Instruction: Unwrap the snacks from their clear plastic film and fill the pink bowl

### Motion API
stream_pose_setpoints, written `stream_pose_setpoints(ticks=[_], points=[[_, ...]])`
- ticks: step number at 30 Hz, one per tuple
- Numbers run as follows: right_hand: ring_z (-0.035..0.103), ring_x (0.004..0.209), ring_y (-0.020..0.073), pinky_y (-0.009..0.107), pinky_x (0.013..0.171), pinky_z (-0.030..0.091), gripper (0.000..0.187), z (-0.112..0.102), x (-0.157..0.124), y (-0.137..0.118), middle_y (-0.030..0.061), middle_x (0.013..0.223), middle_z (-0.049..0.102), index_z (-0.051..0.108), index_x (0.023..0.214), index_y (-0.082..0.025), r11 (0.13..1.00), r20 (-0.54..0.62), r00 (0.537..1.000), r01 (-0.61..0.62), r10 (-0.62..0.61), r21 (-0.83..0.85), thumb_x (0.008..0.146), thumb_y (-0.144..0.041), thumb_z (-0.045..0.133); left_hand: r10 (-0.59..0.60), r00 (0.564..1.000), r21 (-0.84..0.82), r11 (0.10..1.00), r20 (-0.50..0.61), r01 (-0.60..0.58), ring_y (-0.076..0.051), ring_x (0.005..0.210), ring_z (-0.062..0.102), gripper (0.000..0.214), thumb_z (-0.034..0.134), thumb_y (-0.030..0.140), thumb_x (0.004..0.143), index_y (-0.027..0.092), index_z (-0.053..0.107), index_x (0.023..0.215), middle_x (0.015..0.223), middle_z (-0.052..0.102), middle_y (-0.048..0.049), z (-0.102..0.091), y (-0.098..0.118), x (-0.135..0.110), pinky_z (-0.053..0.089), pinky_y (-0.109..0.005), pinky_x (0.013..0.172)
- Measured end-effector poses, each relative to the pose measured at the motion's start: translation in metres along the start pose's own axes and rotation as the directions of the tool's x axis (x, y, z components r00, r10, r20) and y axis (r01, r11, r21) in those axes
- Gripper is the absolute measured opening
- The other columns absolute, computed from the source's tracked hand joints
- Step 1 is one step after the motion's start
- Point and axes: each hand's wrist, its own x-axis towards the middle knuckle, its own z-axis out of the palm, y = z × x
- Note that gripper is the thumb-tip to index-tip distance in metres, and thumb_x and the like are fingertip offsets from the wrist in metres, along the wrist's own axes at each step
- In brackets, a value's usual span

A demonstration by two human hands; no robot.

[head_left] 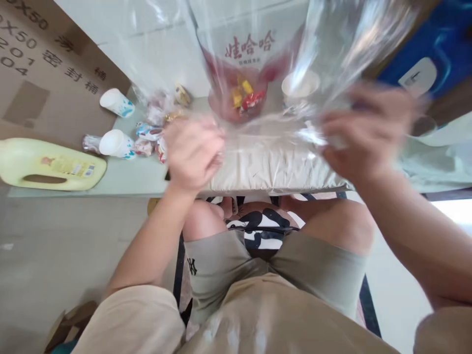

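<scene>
A large clear plastic bag (265, 129) stretches between my two hands above the table's front edge, its film rising out of the top of the view. My left hand (194, 151) is closed on its left side. Blurred by motion, my right hand (368, 132) has its fingers curled on the right side of the film. Through the plastic I see a red and white printed bag (249, 59), with yellow and red wrapped candies (252, 100) showing at its lower part. A white paper cup (300, 86) stands to its right, also behind the film.
Small wrapped snacks (149, 132) lie left of my left hand, near two tipped paper cups (117, 102). A pale yellow jug (53, 164) lies on the table's left end, before a cardboard box (55, 64). Something blue (438, 49) stands at the back right.
</scene>
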Motion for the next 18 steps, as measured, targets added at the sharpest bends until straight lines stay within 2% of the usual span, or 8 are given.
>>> stream_pose_setpoints(ticks=[2,3,4,6,9,14,16,18], points=[[0.068,0.119,0.0331,0.063,0.114,0.037,0.016,0.019,-0.034,0.006,0.0018,0.083,0.076,0.068,0.072,-0.024,0.992,0.178,0.979,0.114,-0.104,-0.046,0.087,-0.03,0.065,0.037,0.999,0.004,0.999,0.014,-0.037,-0.025,0.104,0.074,0.029,0.06,0.043,0.094,0.024,0.075,0.079,0.092,0.078,-0.0064,0.047,0.001,-0.047,0.061,-0.044,0.092],[0.069,0.119,0.0333,0.065,0.114,0.036,0.017,0.028,-0.052,0.009,0.0022,0.081,0.077,0.069,0.075,-0.025,0.976,0.289,0.942,0.203,-0.172,-0.079,0.089,-0.029,0.061,0.044,0.999,-0.017,0.999,0.013,-0.044,-0.024,0.098,0.075,0.03,0.058,0.041,0.094,0.022,0.075,0.078,0.089,0.078,-0.0065,0.068,0.002,-0.068,0.062,-0.043,0.09],[0.068,0.121,0.0337,0.065,0.113,0.037,0.018,0.034,-0.07,0.013,0.0031,0.084,0.078,0.07,0.079,-0.025,0.96,0.329,0.921,0.257,-0.209,-0.111,0.091,-0.028,0.057,0.043,0.999,-0.054,0.998,0.014,-0.043,-0.022,0.094,0.075,0.029,0.057,0.039,0.094,0.022,0.076,0.08,0.088,0.079,-0.0063,0.086,0.004,-0.086,0.062,-0.04,0.09],[0.066,0.126,0.0341,0.062,0.11,0.04,0.019,0.042,-0.098,0.018,0.0041,0.092,0.08,0.071,0.087,-0.026,0.951,0.304,0.927,0.273,-0.22,-0.143,0.094,-0.028,0.053,-0.019,1.0,-0.169,0.985,-0.014,0.017,-0.021,0.097,0.075,0.023,0.06,0.035,0.093,0.022,0.076,0.085,0.095,0.08,-0.0062,0.109,0.009,-0.114,0.06,-0.037,0.093],[0.065,0.127,0.0344,0.058,0.106,0.046,0.015,0.047,-0.12,0.019,0.0042,0.099,0.08,0.07,0.088,-0.026,0.986,0.164,0.978,0.143,-0.129,-0.081,0.091,-0.03,0.057,-0.19,0.976,-0.351,0.926,-0.11,0.141,-0.022,0.103,0.075,0.019,0.062,0.033,0.091,0.021,0.074,0.084,0.101,0.08,-0.007,0.122,0.016,-0.131,0.059,-0.038,0.097],[0.068,0.12,0.0311,0.053,0.105,0.051,0.017,0.058,-0.118,0.005,0.0049,0.094,0.08,0.072,0.082,-0.026,0.997,-0.005,0.999,0.046,-0.046,0.056,0.09,-0.032,0.058,-0.385,0.893,-0.508,0.831,-0.231,0.227,-0.023,0.111,0.072,0.022,0.059,0.036,0.093,0.02,0.072,0.087,0.1,0.079,-0.0076,0.123,0.023,-0.121,0.055,-0.04,0.102],[0.074,0.1,0.0274,0.046,0.094,0.056,0.019,0.061,-0.113,-0.001,0.0044,0.088,0.079,0.073,0.084,-0.026,0.996,0.087,0.994,0.057,-0.062,0.064,0.09,-0.032,0.057,-0.396,0.88,-0.519,0.827,-0.263,0.217,-0.021,0.104,0.073,0.025,0.057,0.039,0.094,0.02,0.07,0.086,0.092,0.078,-0.0065,0.123,0.024,-0.115,0.056,-0.036,0.095],[0.075,0.09,0.0245,0.039,0.082,0.058,0.023,0.063,-0.108,-0.003,0.0044,0.092,0.08,0.074,0.081,-0.025,0.994,0.314,0.945,0.075,-0.095,0.076,0.091,-0.031,0.054,-0.375,0.889,-0.509,0.837,-0.264,0.202,-0.019,0.091,0.073,0.026,0.056,0.041,0.095,0.021,0.068,0.085,0.085,0.076,-0.0046,0.123,0.023,-0.111,0.056,-0.032,0.085]])
